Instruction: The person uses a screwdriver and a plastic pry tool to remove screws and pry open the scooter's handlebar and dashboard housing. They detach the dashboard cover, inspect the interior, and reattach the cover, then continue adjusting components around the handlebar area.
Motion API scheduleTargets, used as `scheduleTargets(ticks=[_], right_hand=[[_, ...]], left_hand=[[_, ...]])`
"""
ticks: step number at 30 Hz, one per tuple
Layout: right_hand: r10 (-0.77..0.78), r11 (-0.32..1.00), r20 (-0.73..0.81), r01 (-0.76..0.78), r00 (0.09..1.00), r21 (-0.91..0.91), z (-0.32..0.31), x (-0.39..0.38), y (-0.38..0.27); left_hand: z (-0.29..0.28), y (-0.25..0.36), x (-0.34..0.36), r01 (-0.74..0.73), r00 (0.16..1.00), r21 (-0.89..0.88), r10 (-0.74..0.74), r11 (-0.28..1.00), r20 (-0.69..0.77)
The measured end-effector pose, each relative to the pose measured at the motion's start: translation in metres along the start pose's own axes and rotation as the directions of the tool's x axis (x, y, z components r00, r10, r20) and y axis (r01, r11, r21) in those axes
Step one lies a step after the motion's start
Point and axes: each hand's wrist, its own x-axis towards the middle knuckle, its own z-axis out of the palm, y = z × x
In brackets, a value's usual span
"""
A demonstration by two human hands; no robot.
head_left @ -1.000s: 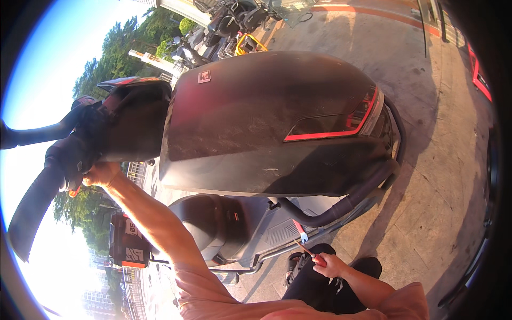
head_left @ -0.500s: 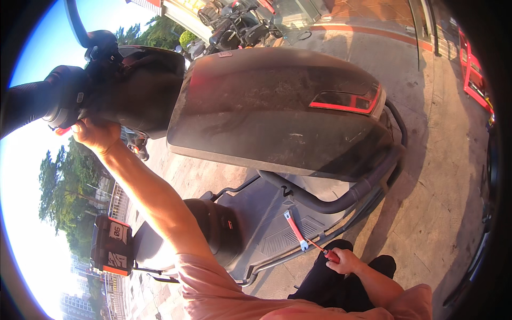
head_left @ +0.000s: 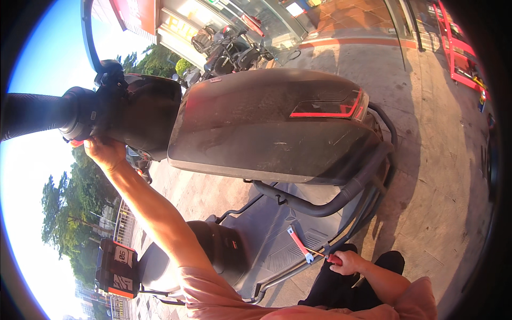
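A dark, dusty scooter front panel [head_left: 250,128] with a red-edged lamp fills the middle. My left hand [head_left: 105,153] reaches up to the underside of the black handlebar cover [head_left: 144,114], just below the grip; its fingers are bent against the cover and partly hidden. Low on the right, my right hand [head_left: 348,263] is closed round a red-handled screwdriver [head_left: 334,260], held above my dark-clad leg with its shaft pointing left. A flat red tool with pale ends [head_left: 299,243] lies on the grey footboard [head_left: 266,205], close to the screwdriver's shaft.
Dark tubular guard bars [head_left: 325,209] curve round the scooter's front and side. Behind the seat is a black and orange top box [head_left: 116,268]. A red tool cart [head_left: 458,53] stands at the far right, and parked motorcycles [head_left: 226,56] stand by the storefront.
My view has tilted, so the scooter sits lower and more of the storefront and red cart shows. Both hands keep nearly the same places on the handlebar cover and screwdriver.
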Motion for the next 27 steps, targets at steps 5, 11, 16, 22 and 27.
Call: scheduleTargets(ticks=[5, 11, 16, 22, 27], right_hand=[[0.015, 1.0, 0.03, -0.015, 0.999, -0.014, 0.003, 0.006, 0.0], [0.0, 1.0, 0.05, 0.0, 0.999, 0.0, 0.004, 0.008, 0.002], [-0.075, 0.995, 0.045, 0.071, 0.996, 0.069, 0.002, 0.012, 0.001], [-0.036, 0.999, 0.108, 0.033, 0.994, 0.037, 0.003, 0.016, 0.003], [-0.056, 0.998, 0.076, 0.055, 0.996, 0.016, 0.01, 0.021, 0.006]], left_hand=[[-0.019, -0.003, 0.003, -0.014, 0.999, -0.065, 0.017, 0.998, 0.04], [-0.021, 0.0, 0.002, -0.023, 0.996, -0.032, 0.026, 0.999, 0.081], [0.0, 0.001, -0.002, -0.042, 0.997, 0.029, 0.04, 0.999, 0.062], [0.016, 0.001, -0.006, -0.03, 0.995, 0.02, 0.027, 0.999, 0.098], [0.016, -0.002, -0.006, -0.039, 0.997, 0.06, 0.035, 0.997, 0.075]])
